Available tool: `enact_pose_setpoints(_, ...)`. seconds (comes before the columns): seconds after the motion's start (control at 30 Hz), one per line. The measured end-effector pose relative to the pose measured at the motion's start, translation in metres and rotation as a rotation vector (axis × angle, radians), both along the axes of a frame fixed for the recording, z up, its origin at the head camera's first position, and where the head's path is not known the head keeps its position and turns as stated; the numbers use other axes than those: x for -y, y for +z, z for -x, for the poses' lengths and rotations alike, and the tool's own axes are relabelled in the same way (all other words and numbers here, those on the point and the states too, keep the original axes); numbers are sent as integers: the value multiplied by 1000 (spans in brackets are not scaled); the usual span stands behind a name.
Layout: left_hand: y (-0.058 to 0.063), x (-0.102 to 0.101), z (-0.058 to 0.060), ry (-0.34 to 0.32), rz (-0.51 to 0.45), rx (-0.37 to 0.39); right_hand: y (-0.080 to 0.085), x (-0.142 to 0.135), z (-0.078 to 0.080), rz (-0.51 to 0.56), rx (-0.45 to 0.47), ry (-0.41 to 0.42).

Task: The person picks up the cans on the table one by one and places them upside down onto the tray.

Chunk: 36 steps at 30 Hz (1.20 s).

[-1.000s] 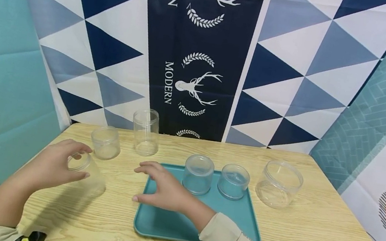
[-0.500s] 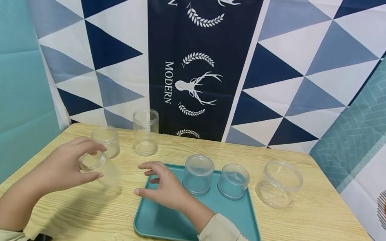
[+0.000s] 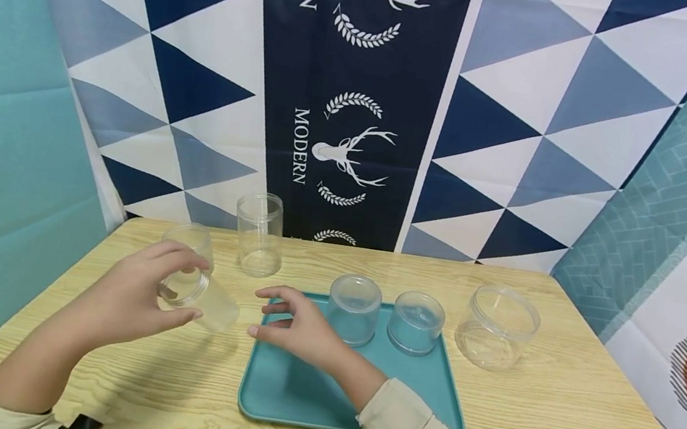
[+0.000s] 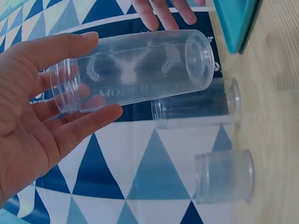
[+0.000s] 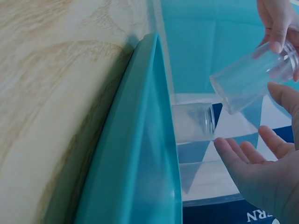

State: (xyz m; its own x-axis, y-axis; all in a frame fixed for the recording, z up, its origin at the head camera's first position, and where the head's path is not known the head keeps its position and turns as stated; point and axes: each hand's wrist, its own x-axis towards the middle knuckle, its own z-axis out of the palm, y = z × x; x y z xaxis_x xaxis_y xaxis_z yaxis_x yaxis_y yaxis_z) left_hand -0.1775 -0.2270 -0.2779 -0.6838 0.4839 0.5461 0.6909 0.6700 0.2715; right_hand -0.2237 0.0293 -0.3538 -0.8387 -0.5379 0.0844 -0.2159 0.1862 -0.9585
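My left hand [image 3: 137, 299] grips a tall clear plastic jar [image 3: 217, 307] by its threaded mouth, thumb on one side and fingers on the other. The jar is held above the table, tilted, its base pointing right. In the left wrist view the jar [image 4: 145, 70] looks see-through, with nothing visible inside. Facing the base, my right hand [image 3: 304, 330] holds nothing; its fingers are spread and slightly bent over the left edge of the teal tray [image 3: 350, 402]. A gap separates the right hand [image 5: 266, 177] from the jar in the right wrist view.
Two clear jars stand mouth-down at the tray's back, a taller one [image 3: 353, 313] and a shorter one [image 3: 415, 325]. A wide jar [image 3: 496, 331] stands right of the tray. At the back left are a tall jar [image 3: 261, 239] and a short jar [image 3: 190, 238], partly behind my left hand.
My left hand has carried the tall jar right and slightly up, toward the right hand, and the jar has tilted closer to horizontal. The right hand has shifted slightly right.
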Motion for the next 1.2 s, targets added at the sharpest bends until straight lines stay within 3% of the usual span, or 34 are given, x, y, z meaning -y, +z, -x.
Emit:
enact_pose_setpoints(0.23, 2, -14, 1, -57, -23, -56, -1, -1, 4, 124, 41, -44)
enact_pose_setpoints(0.33, 3, -22, 2, -83, -41, -79, -1, -1, 5, 238, 95, -54)
enact_pose_setpoints(0.47, 6, -33, 2, -122, -61, -115, 2, -3, 5, 408, 207, -33)
enact_pose_setpoints(0.83, 1, -60, 4, -220, -78, -245, 5, -15, 4, 640, 372, 48)
enact_pose_setpoints(0.97, -1, -69, 5, -235, -70, -264, 6, -20, 3, 685, 370, 69)
enact_pose_setpoints(1.2, -1, -76, 3, -238, -92, -227, 10, -32, 3, 689, 310, 36)
